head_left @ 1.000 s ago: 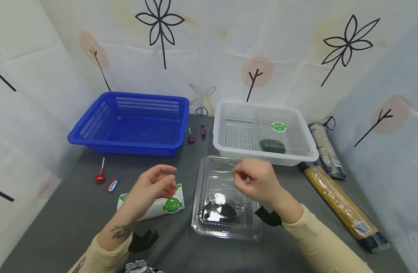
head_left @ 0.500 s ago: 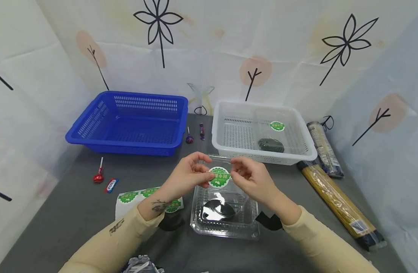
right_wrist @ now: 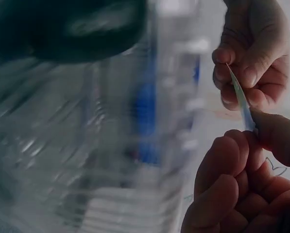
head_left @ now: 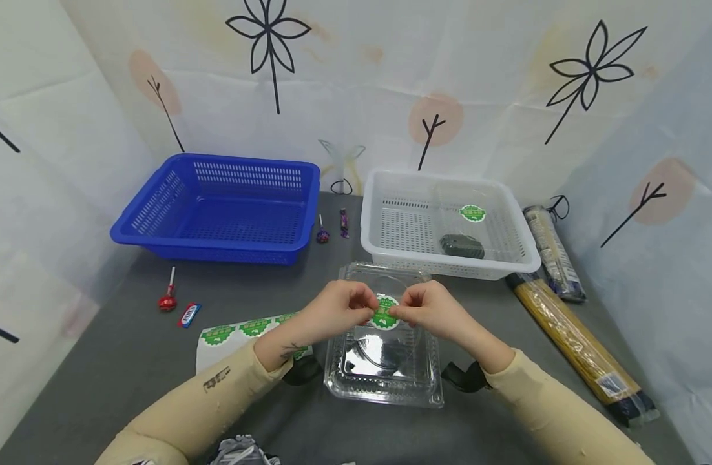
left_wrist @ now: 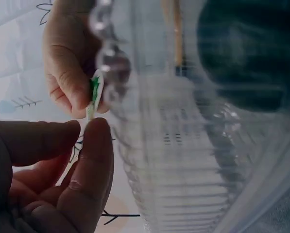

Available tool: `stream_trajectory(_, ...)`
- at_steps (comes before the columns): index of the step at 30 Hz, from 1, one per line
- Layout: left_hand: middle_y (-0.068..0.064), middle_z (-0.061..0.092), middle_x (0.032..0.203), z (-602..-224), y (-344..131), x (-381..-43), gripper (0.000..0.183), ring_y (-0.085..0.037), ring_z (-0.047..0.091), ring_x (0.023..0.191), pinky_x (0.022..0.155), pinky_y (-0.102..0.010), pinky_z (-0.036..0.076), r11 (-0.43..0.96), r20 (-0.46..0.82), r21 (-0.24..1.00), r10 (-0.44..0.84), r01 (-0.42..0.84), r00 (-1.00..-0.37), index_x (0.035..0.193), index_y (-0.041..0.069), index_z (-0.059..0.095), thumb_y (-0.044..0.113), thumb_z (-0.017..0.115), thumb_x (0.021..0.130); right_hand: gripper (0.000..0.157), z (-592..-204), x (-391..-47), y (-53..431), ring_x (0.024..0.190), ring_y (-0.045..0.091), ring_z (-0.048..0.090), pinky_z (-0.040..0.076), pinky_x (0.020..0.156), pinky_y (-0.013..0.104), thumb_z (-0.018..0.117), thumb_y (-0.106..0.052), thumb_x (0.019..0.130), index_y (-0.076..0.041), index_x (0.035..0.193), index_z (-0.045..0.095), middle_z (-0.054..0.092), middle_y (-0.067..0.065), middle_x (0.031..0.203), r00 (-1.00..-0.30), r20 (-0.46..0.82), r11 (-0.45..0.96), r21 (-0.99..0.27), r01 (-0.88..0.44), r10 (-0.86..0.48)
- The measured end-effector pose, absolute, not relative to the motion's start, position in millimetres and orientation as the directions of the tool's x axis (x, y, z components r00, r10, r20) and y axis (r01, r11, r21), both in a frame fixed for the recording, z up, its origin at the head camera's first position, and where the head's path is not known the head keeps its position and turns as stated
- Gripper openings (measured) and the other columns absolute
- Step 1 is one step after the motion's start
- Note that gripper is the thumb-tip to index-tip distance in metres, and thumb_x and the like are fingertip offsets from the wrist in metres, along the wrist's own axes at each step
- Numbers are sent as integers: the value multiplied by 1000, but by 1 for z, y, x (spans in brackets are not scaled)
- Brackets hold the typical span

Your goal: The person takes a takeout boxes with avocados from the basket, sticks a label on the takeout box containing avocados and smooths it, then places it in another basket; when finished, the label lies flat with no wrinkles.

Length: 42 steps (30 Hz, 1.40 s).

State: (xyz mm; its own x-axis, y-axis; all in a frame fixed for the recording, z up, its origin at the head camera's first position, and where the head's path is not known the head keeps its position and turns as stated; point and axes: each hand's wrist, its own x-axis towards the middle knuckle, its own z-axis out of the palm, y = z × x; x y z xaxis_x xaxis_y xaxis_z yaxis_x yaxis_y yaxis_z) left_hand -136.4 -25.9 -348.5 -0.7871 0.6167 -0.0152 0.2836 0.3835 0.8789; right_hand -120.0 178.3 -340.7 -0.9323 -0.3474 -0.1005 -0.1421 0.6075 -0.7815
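Note:
A round green-and-white sticker point(head_left: 385, 312) is stretched between both hands, over the lid of a clear plastic clamshell box point(head_left: 385, 387). My left hand point(head_left: 338, 309) pinches its left edge between thumb and fingers. At the opposite edge, my right hand point(head_left: 434, 311) pinches it the same way. The right wrist view shows the sticker point(right_wrist: 242, 99) edge-on between the two sets of fingertips. Through the box wall a dark green item point(left_wrist: 247, 53) shows, blurred. Left of the box lies a white sheet of matching stickers point(head_left: 216, 352), partly hidden by my left forearm.
A blue basket point(head_left: 216, 253) stands at the back left. The white basket point(head_left: 449, 268) at the back right holds another stickered clear box point(head_left: 472, 213). Lollipops point(head_left: 167, 302) and small wrapped candies point(head_left: 189, 314) lie around; long noodle packs point(head_left: 577, 342) line the right side.
My left hand has come rightward from over the sticker sheet to take the sticker's left edge. The sticker, first edge-on in my right hand, now faces the head camera, slightly lower over the lid.

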Motion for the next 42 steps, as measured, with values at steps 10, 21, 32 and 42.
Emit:
stream_trajectory(10,2,60,100,-354,-24,-131,21,-9,55,89,77,-25,45,456,141,553,774,697,-618,103,10,62,13,55,84,24,-353,-122,178,43,8,36,32,42,22,63,-19,79,-11,59,51,43,-4,50,-943,-39,704,-676,-220,-331)
stream_trajectory(21,-14,40,126,-357,-25,-119,55,-28,43,107,85,-41,40,537,20,211,833,817,-553,121,8,51,43,58,79,23,-357,-122,168,43,8,38,32,41,22,65,-23,77,-13,61,51,46,-4,52,-954,-21,836,-486,-253,-300)
stream_trajectory(32,-5,42,129,-359,-26,-117,79,-23,43,102,84,-36,41,514,28,131,853,848,-522,128,8,44,65,47,74,16,-363,-111,182,66,8,58,42,46,19,60,-14,78,-15,91,69,62,-4,96,-683,259,682,-108,-723,-683)
stream_trajectory(42,-5,50,118,-361,-32,-119,58,-21,45,104,89,-33,38,483,100,161,860,861,-501,109,5,58,53,54,77,23,-360,-104,201,58,9,46,24,38,16,58,-8,68,-17,84,71,66,-6,93,-637,317,678,29,-734,-703)
